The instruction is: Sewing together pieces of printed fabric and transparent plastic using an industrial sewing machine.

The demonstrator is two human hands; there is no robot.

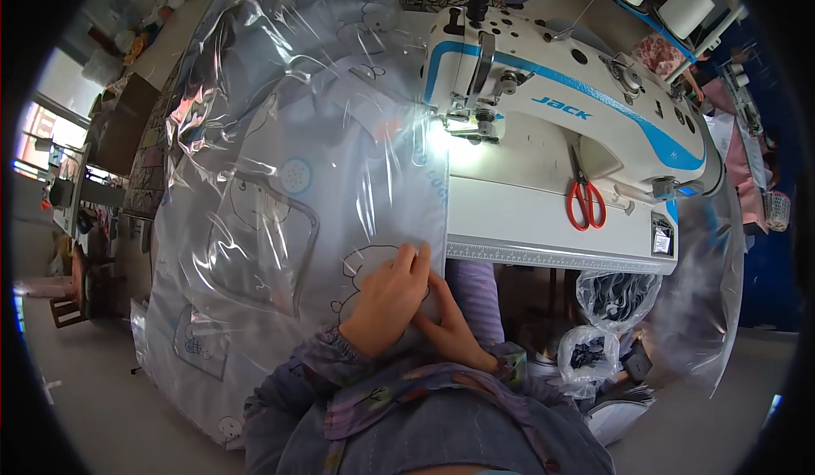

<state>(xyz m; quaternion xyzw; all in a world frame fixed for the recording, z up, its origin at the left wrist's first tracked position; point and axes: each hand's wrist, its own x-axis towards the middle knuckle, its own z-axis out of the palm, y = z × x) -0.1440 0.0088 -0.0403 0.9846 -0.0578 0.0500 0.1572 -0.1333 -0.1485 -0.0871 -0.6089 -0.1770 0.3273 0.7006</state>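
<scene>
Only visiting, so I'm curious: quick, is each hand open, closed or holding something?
Left hand: partly closed, fingers bent over the printed material; grip cannot be told.
Right hand: thumb and finger apart near its edge; hold cannot be told.

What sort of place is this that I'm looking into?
Most likely a sewing workshop: there's a white-and-blue sewing machine with its light on, large white thread spools behind it, and pale printed material spread beside it.

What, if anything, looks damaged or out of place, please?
Nothing clearly stands out: the clear plastic over the printed fabric is creased, but no tear or spill shows, and the red-handled scissors look intact.
</scene>
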